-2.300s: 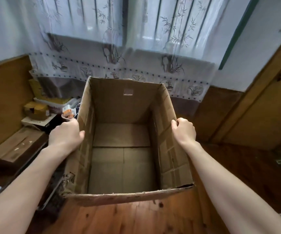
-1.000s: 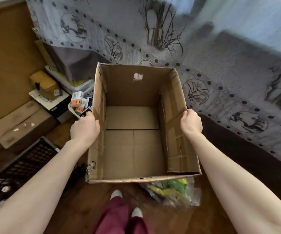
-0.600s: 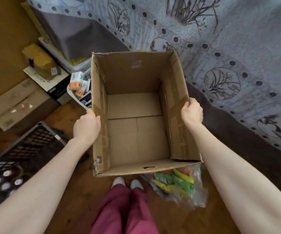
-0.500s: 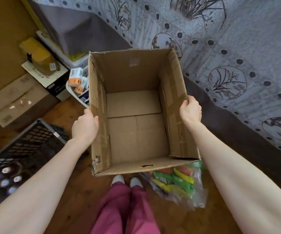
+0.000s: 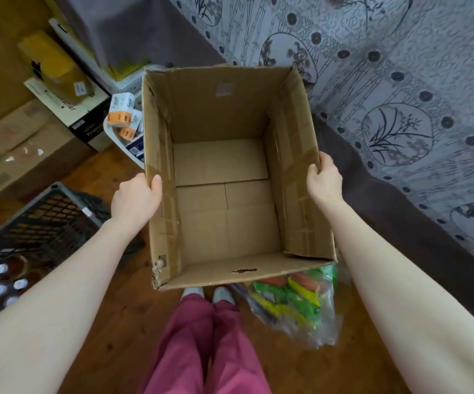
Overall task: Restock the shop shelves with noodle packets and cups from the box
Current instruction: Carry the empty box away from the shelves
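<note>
I hold an open brown cardboard box point(image 5: 224, 211) in front of me, above the wooden floor. Nothing lies inside it; only the bare bottom flaps show. My left hand point(image 5: 135, 197) grips the top edge of the left wall, thumb inside. My right hand point(image 5: 324, 180) grips the top edge of the right wall. Below the box's near right corner lies a clear plastic bag with green, yellow and red packets point(image 5: 290, 305) on the floor.
A black plastic crate point(image 5: 31, 231) with bottle tops stands at the left. Behind it lie cardboard boxes point(image 5: 22, 143), a black-and-white carton and a white tub with small orange-and-white packs point(image 5: 123, 120). A patterned grey curtain point(image 5: 400, 109) hangs at the right. My feet point(image 5: 207, 292) are under the box.
My view has tilted down from the window to the floor. The box has come lower and closer to my body, and the packet bag and my feet have come into sight. Both hands kept their grip.
</note>
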